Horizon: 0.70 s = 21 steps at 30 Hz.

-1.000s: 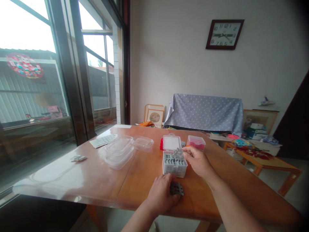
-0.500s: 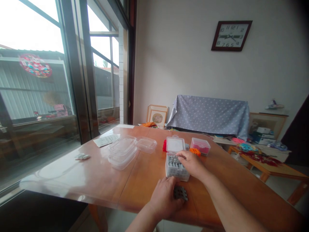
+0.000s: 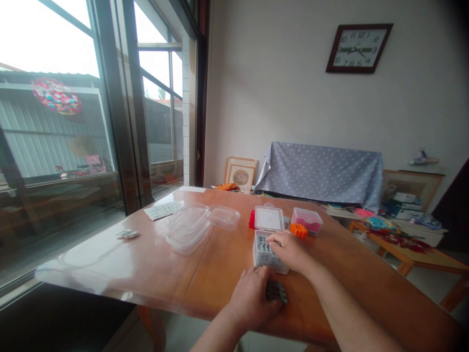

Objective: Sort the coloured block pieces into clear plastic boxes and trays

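Note:
A clear plastic box point(image 3: 269, 259) with its lid point(image 3: 268, 218) tipped open behind it stands on the wooden table point(image 3: 216, 274). Grey lattice-like pieces point(image 3: 263, 242) fill it. My right hand point(image 3: 289, 249) reaches over the box's right side, fingertips on the grey pieces; whether it grips one is hidden. Nearer the front edge, my left hand point(image 3: 254, 296) curls around the left side of a dark grey lattice piece point(image 3: 277, 292) lying on the table, with its fingertips close to the box.
Behind the box are red pieces point(image 3: 252, 219), orange pieces point(image 3: 298, 231) and a lidded pink box point(image 3: 307, 221). Clear empty containers point(image 3: 188, 230), a printed sheet point(image 3: 163, 210) and a small pale bundle point(image 3: 127, 234) lie to the left. A low side table point(image 3: 436, 259) stands at right.
The camera view has shifted slightly. My right fingers have moved a little over the grey pieces in the box. My left hand stays at the dark grey piece.

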Motion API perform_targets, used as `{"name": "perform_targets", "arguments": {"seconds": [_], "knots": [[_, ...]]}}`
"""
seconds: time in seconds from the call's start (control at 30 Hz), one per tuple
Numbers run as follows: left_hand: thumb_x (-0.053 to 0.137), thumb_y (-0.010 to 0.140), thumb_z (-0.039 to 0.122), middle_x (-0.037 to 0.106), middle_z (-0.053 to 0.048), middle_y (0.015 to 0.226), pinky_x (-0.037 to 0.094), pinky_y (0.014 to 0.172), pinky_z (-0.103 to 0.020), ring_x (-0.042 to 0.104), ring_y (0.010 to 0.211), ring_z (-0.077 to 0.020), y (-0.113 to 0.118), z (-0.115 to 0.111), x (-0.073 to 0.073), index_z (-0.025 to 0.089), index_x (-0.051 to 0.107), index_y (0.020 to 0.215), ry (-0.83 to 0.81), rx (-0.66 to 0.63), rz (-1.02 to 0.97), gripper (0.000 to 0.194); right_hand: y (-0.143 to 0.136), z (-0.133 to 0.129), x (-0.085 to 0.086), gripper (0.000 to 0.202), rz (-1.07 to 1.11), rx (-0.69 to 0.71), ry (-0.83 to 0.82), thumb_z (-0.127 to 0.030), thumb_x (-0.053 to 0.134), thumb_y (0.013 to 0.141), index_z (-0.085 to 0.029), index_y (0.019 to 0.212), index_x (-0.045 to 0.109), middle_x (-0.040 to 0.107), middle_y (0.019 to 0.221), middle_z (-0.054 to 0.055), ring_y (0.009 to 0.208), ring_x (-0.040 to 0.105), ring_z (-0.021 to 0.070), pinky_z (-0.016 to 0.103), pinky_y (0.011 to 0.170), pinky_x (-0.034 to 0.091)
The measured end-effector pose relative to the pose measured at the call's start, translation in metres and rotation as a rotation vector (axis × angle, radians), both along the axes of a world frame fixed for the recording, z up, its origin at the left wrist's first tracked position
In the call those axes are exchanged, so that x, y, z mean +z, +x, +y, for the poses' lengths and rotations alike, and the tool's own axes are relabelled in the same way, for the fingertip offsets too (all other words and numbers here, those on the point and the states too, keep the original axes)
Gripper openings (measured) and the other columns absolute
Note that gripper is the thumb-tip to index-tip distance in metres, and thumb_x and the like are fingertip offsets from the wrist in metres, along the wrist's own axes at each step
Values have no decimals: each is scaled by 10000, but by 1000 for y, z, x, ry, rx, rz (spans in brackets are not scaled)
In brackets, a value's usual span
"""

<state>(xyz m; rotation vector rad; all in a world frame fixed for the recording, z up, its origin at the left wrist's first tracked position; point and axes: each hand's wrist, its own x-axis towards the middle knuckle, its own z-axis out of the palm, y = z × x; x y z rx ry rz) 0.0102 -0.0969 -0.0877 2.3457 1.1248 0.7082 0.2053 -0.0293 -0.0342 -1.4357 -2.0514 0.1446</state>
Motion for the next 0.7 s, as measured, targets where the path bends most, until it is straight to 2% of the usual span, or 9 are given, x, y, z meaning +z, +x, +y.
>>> {"name": "perform_targets", "arguments": {"seconds": [0.17, 0.27, 0.33, 0.43, 0.57, 0.7], "knots": [[763, 675, 364, 661, -43, 1143, 460, 878, -392, 573, 1068, -301, -1, 0, 1, 275, 567, 1110, -1, -14, 10, 486, -1, -8, 6, 261, 64, -34, 75, -247, 533, 866, -241, 964, 776, 776, 1018, 45, 1023, 647, 253, 382, 940, 477], [752, 665, 322, 648, -49, 1189, 455, 914, -395, 550, 1104, -302, -1, -1, 2, 270, 554, 1144, 19, -40, -16, 521, 1, -22, 6, 232, 177, -53, 122, -299, 533, 892, -234, 959, 746, 763, 993, 46, 965, 663, 239, 360, 893, 494], [733, 653, 273, 637, -59, 1213, 448, 938, -398, 535, 1119, -303, -1, -1, 3, 261, 554, 1142, 37, -48, -17, 521, 2, -36, 4, 223, 260, -46, 97, -334, 528, 913, -230, 932, 724, 751, 942, 40, 894, 669, 224, 333, 827, 506], [717, 641, 248, 637, -65, 1184, 441, 947, -406, 530, 1101, -304, -1, -1, 3, 255, 561, 1107, 48, -36, 1, 491, 3, -59, -7, 223, 321, -29, 3, -358, 518, 933, -234, 892, 698, 725, 852, 21, 809, 659, 209, 306, 745, 502], [715, 653, 254, 648, -52, 1130, 442, 917, -397, 543, 1073, -299, 0, 0, 0, 268, 559, 1124, 52, -36, -10, 497, 6, -84, -28, 220, 255, -43, -92, -349, 524, 930, -239, 840, 692, 700, 846, 27, 826, 656, 214, 314, 759, 503], [688, 678, 217, 639, -46, 1159, 435, 899, -373, 562, 1060, -272, 0, -1, -3, 269, 540, 1149, 74, -44, -49, 496, 8, -94, -44, 201, 203, -33, -201, -310, 546, 913, -269, 978, 732, 691, 974, 47, 897, 666, 219, 323, 807, 507]]}}
